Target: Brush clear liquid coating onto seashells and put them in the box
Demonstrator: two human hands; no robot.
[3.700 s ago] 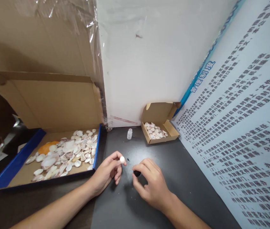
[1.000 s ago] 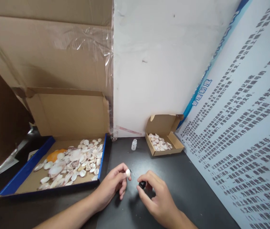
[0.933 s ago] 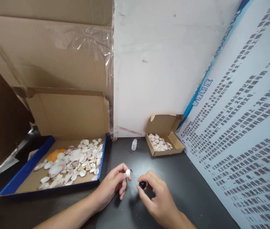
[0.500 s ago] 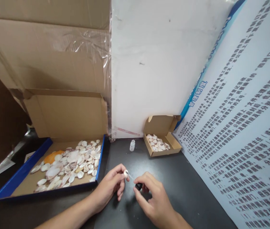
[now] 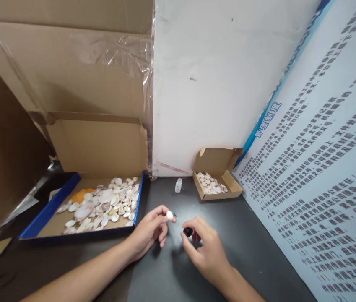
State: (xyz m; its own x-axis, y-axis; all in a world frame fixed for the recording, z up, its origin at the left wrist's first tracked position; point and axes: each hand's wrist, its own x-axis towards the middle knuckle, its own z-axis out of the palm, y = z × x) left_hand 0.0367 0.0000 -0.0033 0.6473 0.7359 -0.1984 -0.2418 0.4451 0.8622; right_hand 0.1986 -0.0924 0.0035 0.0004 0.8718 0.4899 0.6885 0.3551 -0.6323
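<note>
Between the thumb and fingers of my left hand (image 5: 151,230) is a small white seashell (image 5: 169,215). A small dark spot shows beside the shell at my fingertip, too blurred to name. My right hand (image 5: 205,245) pinches a black bottle cap (image 5: 188,231), a short way right of the shell and apart from it. The thin applicator under the cap is hard to make out now. Beyond both hands a small clear bottle (image 5: 178,186) stands upright on the black table, without a cap on it.
At left lies an open blue-edged cardboard box (image 5: 46,209) full of seashells (image 5: 105,205), one of them orange. A smaller open carton (image 5: 218,196) with shells (image 5: 209,183) stands at back right. A printed board (image 5: 322,167) leans along the right side.
The cap and its applicator have drawn away from the shell, leaving a wider gap between my hands. The shell has turned in my left fingers. The whole view has shifted slightly.
</note>
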